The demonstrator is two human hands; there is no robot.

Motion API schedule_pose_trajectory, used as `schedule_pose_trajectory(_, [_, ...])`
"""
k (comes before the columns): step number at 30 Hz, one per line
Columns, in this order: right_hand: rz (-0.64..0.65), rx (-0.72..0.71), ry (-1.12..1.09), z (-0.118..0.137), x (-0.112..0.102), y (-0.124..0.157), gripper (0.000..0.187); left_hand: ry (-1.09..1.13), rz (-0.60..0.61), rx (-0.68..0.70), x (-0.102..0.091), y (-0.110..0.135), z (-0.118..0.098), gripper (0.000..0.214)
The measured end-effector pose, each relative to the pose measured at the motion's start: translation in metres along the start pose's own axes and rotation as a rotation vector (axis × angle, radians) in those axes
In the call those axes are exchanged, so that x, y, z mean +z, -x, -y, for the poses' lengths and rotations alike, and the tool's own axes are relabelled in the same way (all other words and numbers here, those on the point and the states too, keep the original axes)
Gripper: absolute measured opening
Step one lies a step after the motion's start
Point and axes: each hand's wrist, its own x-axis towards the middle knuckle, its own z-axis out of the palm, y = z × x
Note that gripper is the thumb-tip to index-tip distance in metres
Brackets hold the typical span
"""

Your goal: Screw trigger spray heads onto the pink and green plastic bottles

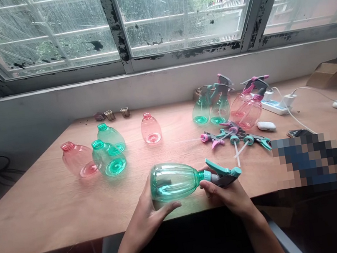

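Note:
A clear green spray bottle lies sideways in the air between my hands, over the table's near edge. My left hand is wrapped round its base end, thumb along the underside. At the neck, my right hand grips the teal and grey spray head, which sits on the bottle's mouth. Beyond, on the table, several loose spray heads in pink and teal lie in a heap with their tubes sticking out. A pink bottle without a head stands farther back.
At left are another pink bottle and two green bottles, all headless. Green bottles and pink bottles with heads stand at back right, near a power strip, white cables and a phone. Small cubes sit by the wall.

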Motion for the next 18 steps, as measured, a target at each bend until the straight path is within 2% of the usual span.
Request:
schedule_pose_trajectory(5, [-0.018,0.007,0.01,0.0008,-0.0003,0.0013,0.038,-0.003,-0.016,-0.006,0.0001,0.0003,-0.0008,0.083])
schedule_pose_trajectory(18, [-0.023,0.009,-0.013,-0.0057,-0.002,0.0012,0.038,-0.001,0.023,0.004,-0.0001,-0.0001,0.0062,0.075])
